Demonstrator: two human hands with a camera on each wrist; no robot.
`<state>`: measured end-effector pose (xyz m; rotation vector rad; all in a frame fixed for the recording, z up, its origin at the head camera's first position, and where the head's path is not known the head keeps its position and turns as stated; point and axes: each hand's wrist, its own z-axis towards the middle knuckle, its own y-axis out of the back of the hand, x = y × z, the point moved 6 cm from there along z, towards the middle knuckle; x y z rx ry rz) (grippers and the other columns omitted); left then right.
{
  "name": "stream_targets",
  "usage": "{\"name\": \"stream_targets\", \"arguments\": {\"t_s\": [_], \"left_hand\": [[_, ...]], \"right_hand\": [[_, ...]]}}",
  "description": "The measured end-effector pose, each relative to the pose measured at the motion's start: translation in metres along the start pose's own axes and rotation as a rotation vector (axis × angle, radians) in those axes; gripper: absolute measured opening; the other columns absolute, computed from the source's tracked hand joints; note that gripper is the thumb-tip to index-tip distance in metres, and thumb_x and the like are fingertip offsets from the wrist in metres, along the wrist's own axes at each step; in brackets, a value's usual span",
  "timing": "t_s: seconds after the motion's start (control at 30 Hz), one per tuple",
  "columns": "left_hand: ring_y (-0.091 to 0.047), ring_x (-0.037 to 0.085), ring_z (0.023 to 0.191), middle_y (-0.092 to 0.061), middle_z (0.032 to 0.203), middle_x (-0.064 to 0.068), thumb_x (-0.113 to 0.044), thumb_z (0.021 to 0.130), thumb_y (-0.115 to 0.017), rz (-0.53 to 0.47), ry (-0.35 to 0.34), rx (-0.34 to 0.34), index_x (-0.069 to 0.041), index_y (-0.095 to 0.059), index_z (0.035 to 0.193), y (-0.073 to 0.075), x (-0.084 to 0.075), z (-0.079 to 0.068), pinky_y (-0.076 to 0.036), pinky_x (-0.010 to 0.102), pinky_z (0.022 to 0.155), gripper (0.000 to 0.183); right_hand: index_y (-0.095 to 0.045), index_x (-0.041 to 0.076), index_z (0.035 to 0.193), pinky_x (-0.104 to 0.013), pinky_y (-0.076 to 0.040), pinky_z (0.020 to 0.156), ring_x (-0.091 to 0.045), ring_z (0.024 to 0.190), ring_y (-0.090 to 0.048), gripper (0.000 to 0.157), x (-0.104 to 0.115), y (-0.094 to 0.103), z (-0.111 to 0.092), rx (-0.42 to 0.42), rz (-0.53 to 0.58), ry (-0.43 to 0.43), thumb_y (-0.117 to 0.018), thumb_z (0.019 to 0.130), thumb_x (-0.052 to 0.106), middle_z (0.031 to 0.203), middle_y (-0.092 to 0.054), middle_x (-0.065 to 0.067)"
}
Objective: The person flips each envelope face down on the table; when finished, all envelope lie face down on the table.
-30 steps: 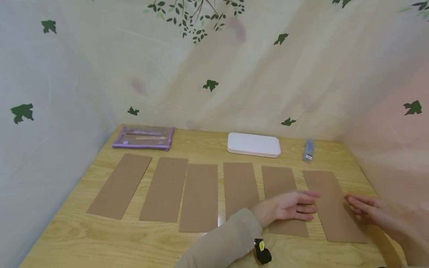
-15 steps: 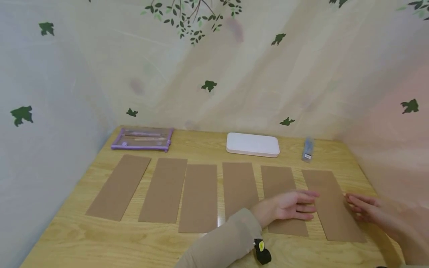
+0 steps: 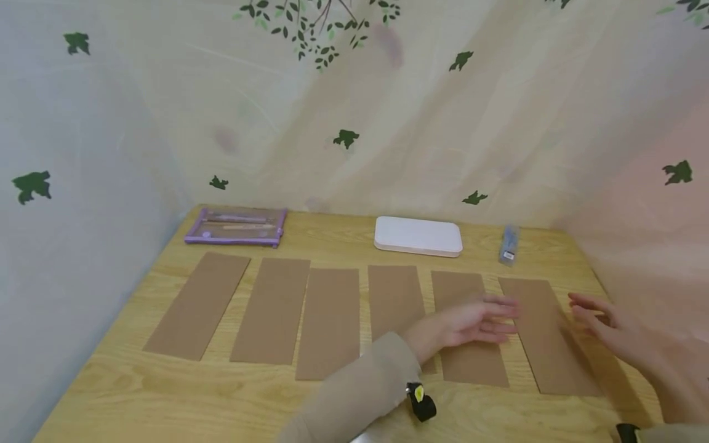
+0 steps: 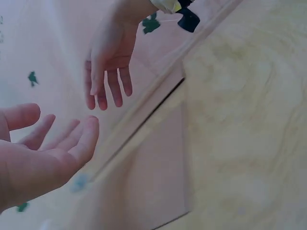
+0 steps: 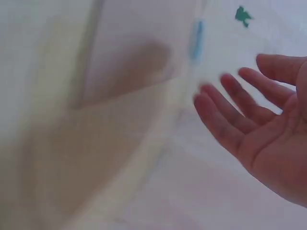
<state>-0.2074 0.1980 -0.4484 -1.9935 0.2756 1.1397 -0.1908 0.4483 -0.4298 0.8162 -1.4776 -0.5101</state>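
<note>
Several brown cardboard rectangles lie flat in a row across the table, apart from one another. My left hand [image 3: 471, 323] is over the second cardboard from the right [image 3: 471, 363], fingers extended toward the rightmost cardboard [image 3: 545, 344]. Beyond that piece's right edge, my right hand [image 3: 617, 329] is raised with its fingers gently bent and its shadow on the cardboard. Both hands hold nothing; in the left wrist view, the left palm [image 4: 43, 163] and the right hand [image 4: 112, 57] face each other with air between them. The right wrist view shows the right fingers [image 5: 230, 124] spread and bare.
Along the back of the wooden table [image 3: 166, 400] lie a purple-edged clear pencil pouch [image 3: 238, 227] with pens in it, a white flat case [image 3: 418, 235] and a small bluish clear packet [image 3: 509, 245]. Printed cloth walls enclose the table at the back and sides.
Both hands have risen from beside the rightmost cardboard. The left has drawn slightly back to the left, while the right has lifted away from the cardboard's edge. The row of cardboard stays as it was.
</note>
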Motion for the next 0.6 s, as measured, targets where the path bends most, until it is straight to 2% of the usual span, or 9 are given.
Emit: {"name": "stream_targets", "arguments": {"t_s": [0.07,0.13,0.2,0.23,0.27,0.3,0.37,0.47,0.6], "left_hand": [[-0.058,0.035,0.127,-0.064,0.136,0.011,-0.010,0.104,-0.056,0.131,-0.106,-0.013,-0.004,-0.058,0.141,0.007,-0.024,-0.009,-0.047,0.050,0.107,0.037],[-0.063,0.023,0.122,-0.065,0.135,0.004,-0.015,0.104,-0.059,0.341,-0.228,-0.039,-0.009,-0.060,0.141,0.016,-0.047,-0.021,-0.050,0.040,0.105,0.038],[-0.067,0.014,0.110,-0.063,0.138,0.001,-0.023,0.105,-0.059,0.623,-0.359,-0.078,-0.012,-0.059,0.143,0.027,-0.069,-0.036,-0.051,0.032,0.102,0.040],[-0.065,0.012,0.112,-0.061,0.141,-0.001,-0.028,0.105,-0.058,0.795,-0.414,-0.117,-0.014,-0.058,0.144,0.032,-0.079,-0.046,-0.049,0.029,0.103,0.042],[-0.063,0.012,0.116,-0.057,0.145,0.001,-0.033,0.105,-0.057,0.970,-0.474,-0.157,-0.015,-0.057,0.145,0.038,-0.090,-0.056,-0.048,0.028,0.104,0.044],[-0.062,0.016,0.120,-0.055,0.148,0.004,-0.036,0.106,-0.055,1.129,-0.527,-0.207,-0.015,-0.056,0.146,0.043,-0.099,-0.066,-0.047,0.029,0.106,0.046],[-0.057,0.027,0.129,-0.049,0.152,0.012,-0.042,0.106,-0.053,1.418,-0.609,-0.322,-0.013,-0.055,0.147,0.056,-0.118,-0.087,-0.044,0.039,0.111,0.050],[-0.037,0.039,0.144,-0.041,0.157,0.017,-0.047,0.105,-0.051,1.670,-0.607,-0.480,-0.014,-0.052,0.149,0.081,-0.143,-0.114,-0.038,0.054,0.114,0.055],[-0.018,0.041,0.151,-0.024,0.164,0.018,-0.049,0.105,-0.049,1.760,-0.500,-0.575,-0.014,-0.041,0.156,0.128,-0.168,-0.150,-0.034,0.063,0.112,0.062]], "right_hand": [[-0.042,-0.011,0.145,-0.018,-0.052,0.070,-0.003,0.095,-0.061,0.046,0.024,0.006,0.003,-0.111,-0.142,0.157,-0.051,0.108,0.014,0.140,-0.049,-0.031],[-0.047,-0.007,0.145,-0.030,-0.055,0.091,-0.021,0.116,-0.060,0.045,0.047,0.010,0.005,-0.247,-0.245,0.284,-0.056,0.105,0.011,0.144,-0.046,-0.030],[-0.049,-0.006,0.144,-0.048,-0.043,0.110,-0.045,0.133,-0.046,0.045,0.068,0.011,0.006,-0.369,-0.328,0.378,-0.058,0.104,0.012,0.149,-0.042,-0.031],[-0.051,-0.006,0.143,-0.061,-0.038,0.110,-0.049,0.138,-0.040,0.045,0.077,0.011,0.007,-0.422,-0.357,0.413,-0.059,0.104,0.015,0.150,-0.042,-0.031],[-0.051,-0.006,0.143,-0.067,-0.025,0.114,-0.053,0.145,-0.023,0.046,0.085,0.010,0.009,-0.458,-0.371,0.433,-0.058,0.105,0.018,0.152,-0.041,-0.030],[-0.050,-0.006,0.144,-0.067,-0.014,0.117,-0.050,0.148,-0.014,0.047,0.092,0.009,0.011,-0.483,-0.375,0.441,-0.057,0.105,0.021,0.152,-0.039,-0.031],[-0.046,-0.006,0.147,-0.063,-0.007,0.120,-0.048,0.150,-0.006,0.053,0.102,0.008,0.019,-0.484,-0.410,0.408,-0.053,0.107,0.028,0.157,-0.033,-0.029],[-0.025,-0.004,0.157,-0.063,0.005,0.119,-0.047,0.149,0.009,0.061,0.111,0.003,0.035,-0.389,-0.449,0.315,-0.041,0.111,0.032,0.162,-0.016,-0.028],[0.000,0.001,0.161,-0.069,0.018,0.112,-0.046,0.144,0.025,0.066,0.117,-0.008,0.057,-0.261,-0.498,0.217,-0.025,0.112,0.038,0.164,0.004,-0.024]]}}
